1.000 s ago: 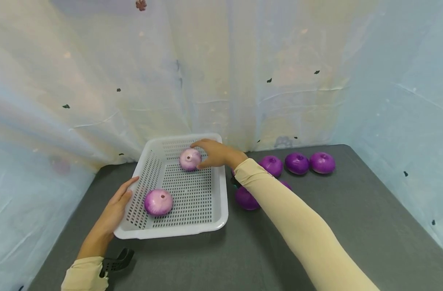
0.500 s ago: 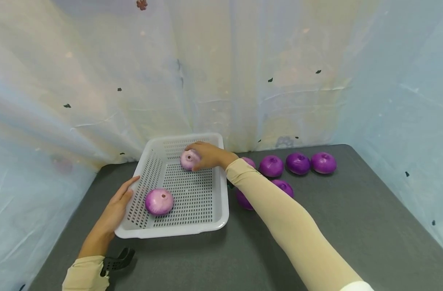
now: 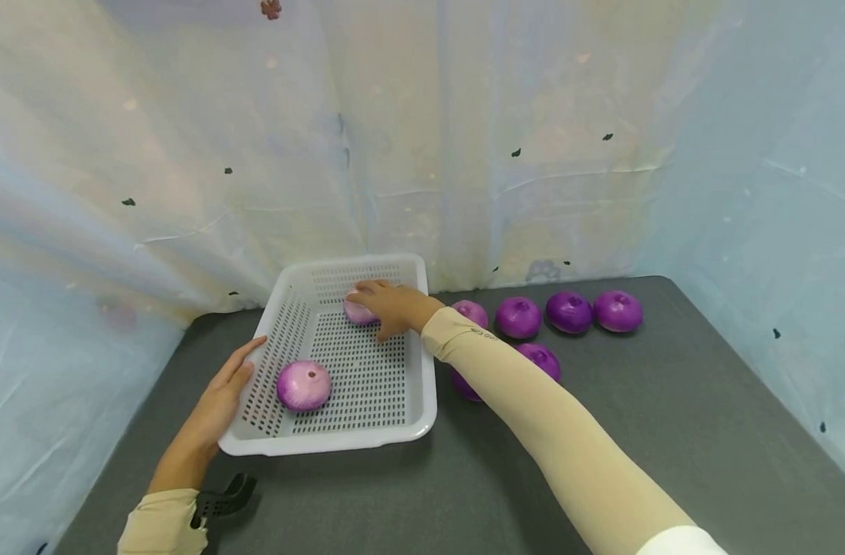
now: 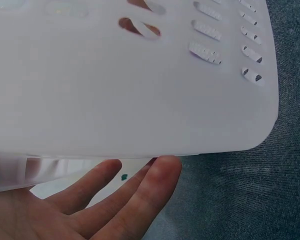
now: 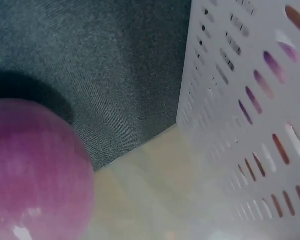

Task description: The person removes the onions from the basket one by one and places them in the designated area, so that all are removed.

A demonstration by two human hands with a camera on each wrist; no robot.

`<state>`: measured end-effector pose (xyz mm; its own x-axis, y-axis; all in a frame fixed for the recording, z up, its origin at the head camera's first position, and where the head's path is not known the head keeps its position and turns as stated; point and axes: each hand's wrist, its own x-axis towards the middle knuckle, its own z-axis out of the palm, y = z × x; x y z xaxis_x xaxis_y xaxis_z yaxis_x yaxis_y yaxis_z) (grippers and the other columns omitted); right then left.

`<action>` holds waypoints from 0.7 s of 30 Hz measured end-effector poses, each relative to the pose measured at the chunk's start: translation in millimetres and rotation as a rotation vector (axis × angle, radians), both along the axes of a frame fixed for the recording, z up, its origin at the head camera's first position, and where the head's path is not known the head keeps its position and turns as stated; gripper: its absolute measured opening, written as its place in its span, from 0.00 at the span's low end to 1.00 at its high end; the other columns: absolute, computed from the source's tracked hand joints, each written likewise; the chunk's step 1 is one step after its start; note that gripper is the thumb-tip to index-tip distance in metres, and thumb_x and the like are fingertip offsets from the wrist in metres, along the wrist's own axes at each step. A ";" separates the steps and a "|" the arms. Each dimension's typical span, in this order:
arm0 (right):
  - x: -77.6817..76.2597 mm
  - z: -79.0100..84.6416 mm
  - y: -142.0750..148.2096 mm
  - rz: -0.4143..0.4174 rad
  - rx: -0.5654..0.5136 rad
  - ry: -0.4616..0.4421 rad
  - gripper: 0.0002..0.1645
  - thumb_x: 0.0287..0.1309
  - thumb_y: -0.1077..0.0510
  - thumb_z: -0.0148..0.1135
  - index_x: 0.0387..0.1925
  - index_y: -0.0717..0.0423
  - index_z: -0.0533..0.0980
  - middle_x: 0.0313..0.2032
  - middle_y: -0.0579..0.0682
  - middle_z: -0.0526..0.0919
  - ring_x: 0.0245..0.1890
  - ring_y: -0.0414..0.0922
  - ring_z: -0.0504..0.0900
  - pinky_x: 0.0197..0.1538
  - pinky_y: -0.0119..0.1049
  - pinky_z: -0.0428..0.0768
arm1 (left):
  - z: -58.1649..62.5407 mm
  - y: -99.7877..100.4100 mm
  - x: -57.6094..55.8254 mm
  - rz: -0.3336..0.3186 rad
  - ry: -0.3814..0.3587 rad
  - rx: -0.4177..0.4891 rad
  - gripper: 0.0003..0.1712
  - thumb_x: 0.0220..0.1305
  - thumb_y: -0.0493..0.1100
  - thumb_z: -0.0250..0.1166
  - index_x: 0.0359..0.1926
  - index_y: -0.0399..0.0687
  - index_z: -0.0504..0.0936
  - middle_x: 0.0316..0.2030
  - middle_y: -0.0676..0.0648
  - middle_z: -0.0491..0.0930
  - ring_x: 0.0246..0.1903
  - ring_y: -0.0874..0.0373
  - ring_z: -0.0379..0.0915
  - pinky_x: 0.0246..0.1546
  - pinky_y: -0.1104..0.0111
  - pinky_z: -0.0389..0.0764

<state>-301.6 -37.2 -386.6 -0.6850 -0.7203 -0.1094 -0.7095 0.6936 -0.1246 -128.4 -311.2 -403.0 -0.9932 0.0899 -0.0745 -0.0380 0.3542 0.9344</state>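
A white slotted plastic basket [image 3: 325, 443] stands on the dark table with two pale purple onions in it. One onion [image 3: 303, 385] lies near the front left of the basket. The other onion [image 3: 358, 310] sits toward the back, partly hidden by my right hand [image 3: 397, 308]. That hand reaches over the basket's right rim, fingers stretched across the onion's top and thumb spread away from it. My left hand [image 3: 217, 405] touches the basket's left rim. Its fairly straight fingers [image 4: 157, 187] show just at the rim's edge in the left wrist view.
Right of the basket, several darker purple onions lie on the table [image 3: 672, 408], including one at the back right [image 3: 617, 311] and one partly behind my sleeve [image 3: 540, 359]. A pale plastic curtain [image 3: 464, 154] hangs behind. A black strap [image 3: 223, 499] sits at my left wrist.
My right hand first closes in on the back onion, then its thumb spreads away while the fingers stay over the top. The left hand and the basket hold their place.
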 end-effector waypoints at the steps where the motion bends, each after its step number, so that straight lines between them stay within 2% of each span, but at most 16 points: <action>1: 0.0 -0.3 -0.2 -0.001 -0.010 0.005 0.57 0.51 0.46 0.76 0.77 0.37 0.53 0.77 0.47 0.53 0.76 0.50 0.56 0.73 0.49 0.66 | 0.2 0.2 0.1 -0.003 0.001 0.004 0.31 0.81 0.55 0.32 0.80 0.61 0.42 0.74 0.27 0.52 0.44 0.65 0.81 0.37 0.50 0.87; 5: -1.5 -2.6 -0.9 0.004 -0.031 0.035 0.54 0.52 0.46 0.76 0.76 0.38 0.57 0.71 0.46 0.58 0.69 0.49 0.64 0.70 0.46 0.71 | -0.2 0.5 0.4 -0.009 0.002 0.017 0.31 0.81 0.54 0.32 0.80 0.61 0.42 0.73 0.27 0.51 0.44 0.65 0.82 0.37 0.49 0.87; 9: -3.0 -5.3 -0.9 0.012 -0.031 0.058 0.50 0.52 0.45 0.75 0.74 0.39 0.61 0.68 0.44 0.59 0.65 0.47 0.66 0.67 0.42 0.74 | -1.0 0.2 0.1 -0.008 0.002 0.014 0.31 0.81 0.55 0.32 0.80 0.61 0.42 0.73 0.27 0.52 0.44 0.64 0.82 0.37 0.50 0.87; 21: 0.3 -0.8 0.5 0.101 -0.044 0.013 0.49 0.48 0.46 0.78 0.71 0.37 0.65 0.69 0.45 0.62 0.68 0.49 0.63 0.70 0.45 0.70 | -0.6 0.3 -1.1 0.000 -0.003 -0.005 0.31 0.81 0.54 0.33 0.80 0.61 0.42 0.74 0.28 0.52 0.46 0.59 0.82 0.37 0.50 0.87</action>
